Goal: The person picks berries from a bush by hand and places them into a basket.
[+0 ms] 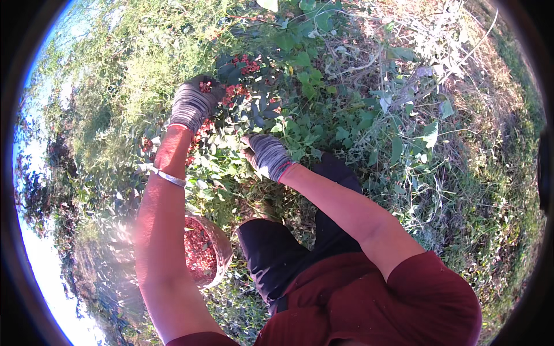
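Note:
My left hand [197, 100], in a grey striped knit glove, reaches into a leafy bush, with a small cluster of red berries [205, 87] showing at its far side. Its fingers are mostly hidden, so whether it grips the cluster is unclear. My right hand [265, 155], gloved alike, is lower and to the right among green leaves, its fingertips partly hidden. More red berry clusters [246, 65] hang on dark-leaved twigs between and above the hands. Under my left forearm stands a round basket [223, 253] holding many red berries, partly covered by the arm.
Broad-leaved green vines [309, 80] grow right of the berries. Dry, tangled stems [368, 65] lie at the upper right, with grass and weeds [489, 207] beyond. Feathery light green foliage [143, 56] fills the upper left. My knee in dark trousers [264, 242] is beside the basket.

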A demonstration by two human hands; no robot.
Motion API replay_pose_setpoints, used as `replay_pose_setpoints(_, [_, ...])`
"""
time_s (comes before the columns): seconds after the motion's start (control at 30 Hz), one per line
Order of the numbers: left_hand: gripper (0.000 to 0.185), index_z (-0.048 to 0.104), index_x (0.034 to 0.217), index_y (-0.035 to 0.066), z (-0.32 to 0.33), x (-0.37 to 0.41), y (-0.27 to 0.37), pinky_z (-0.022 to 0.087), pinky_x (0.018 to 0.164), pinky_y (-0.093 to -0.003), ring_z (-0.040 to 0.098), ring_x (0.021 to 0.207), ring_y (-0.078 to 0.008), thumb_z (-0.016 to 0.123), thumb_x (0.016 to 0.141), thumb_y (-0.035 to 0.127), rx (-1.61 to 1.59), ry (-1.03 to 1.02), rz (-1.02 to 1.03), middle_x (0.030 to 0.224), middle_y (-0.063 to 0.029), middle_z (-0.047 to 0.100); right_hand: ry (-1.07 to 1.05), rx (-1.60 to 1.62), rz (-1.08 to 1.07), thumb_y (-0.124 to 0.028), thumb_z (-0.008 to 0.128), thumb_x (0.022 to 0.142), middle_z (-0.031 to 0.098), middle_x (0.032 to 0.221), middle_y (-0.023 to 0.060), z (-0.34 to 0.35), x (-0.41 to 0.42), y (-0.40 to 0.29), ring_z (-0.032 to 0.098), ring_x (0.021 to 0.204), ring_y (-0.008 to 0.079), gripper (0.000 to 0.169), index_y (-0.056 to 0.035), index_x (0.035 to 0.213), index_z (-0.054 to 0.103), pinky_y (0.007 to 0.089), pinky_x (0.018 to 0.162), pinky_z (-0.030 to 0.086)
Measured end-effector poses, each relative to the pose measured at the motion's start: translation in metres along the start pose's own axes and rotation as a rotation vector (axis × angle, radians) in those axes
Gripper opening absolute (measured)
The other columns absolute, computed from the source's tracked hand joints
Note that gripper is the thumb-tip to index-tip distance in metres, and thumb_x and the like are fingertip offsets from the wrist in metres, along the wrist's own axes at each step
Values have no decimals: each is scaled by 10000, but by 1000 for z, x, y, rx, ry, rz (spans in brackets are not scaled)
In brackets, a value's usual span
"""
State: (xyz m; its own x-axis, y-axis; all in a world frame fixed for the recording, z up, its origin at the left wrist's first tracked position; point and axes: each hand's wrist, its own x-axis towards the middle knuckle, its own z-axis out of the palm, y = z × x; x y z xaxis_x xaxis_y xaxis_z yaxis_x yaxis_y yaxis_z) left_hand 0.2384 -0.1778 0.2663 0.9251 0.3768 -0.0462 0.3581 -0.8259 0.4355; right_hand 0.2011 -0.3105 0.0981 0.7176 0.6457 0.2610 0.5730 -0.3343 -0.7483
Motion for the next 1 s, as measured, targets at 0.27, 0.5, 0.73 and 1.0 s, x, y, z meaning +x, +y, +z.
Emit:
replay_pose_setpoints(0.27, [429, 602, 1044, 128, 27, 15, 13, 465, 824, -379, 599, 898, -286, 659, 708, 388, 623, -72, 82, 977, -139, 625, 31, 19, 65, -228, 535, 813, 598, 896, 189, -5, -6, -6, 566, 825, 351, 316, -33, 1061, 541, 425, 756, 448])
replay_pose_setpoints(0.5, [471, 607, 933, 2, 20, 63, -80, 454, 696, -272, 569, 727, -140, 697, 695, 398, -50, 11, -124, 839, -121, 638, 11, 59, 64, -300, 534, 830, 606, 827, 196, -4, -5, -7, 576, 782, 356, 343, -22, 1027, 569, 420, 717, 465])
replay_pose_setpoints(0.73, [423, 616, 945, 79, 23, 69, -54, 465, 726, -341, 597, 759, -249, 693, 663, 386, 501, 140, -82, 884, -126, 646, 144, -37, 4, -293, 540, 814, 603, 816, 168, -6, -8, 9, 571, 760, 339, 333, -36, 1023, 575, 422, 701, 456])
replay_pose_setpoints(1.0, [379, 625, 1003, 112, 42, 78, -68, 470, 803, -375, 600, 881, -307, 653, 704, 342, 509, 58, -142, 955, -136, 633, 191, -50, -19, -246, 579, 785, 603, 746, 160, -6, -11, 14, 583, 713, 321, 262, -23, 921, 593, 409, 662, 465])
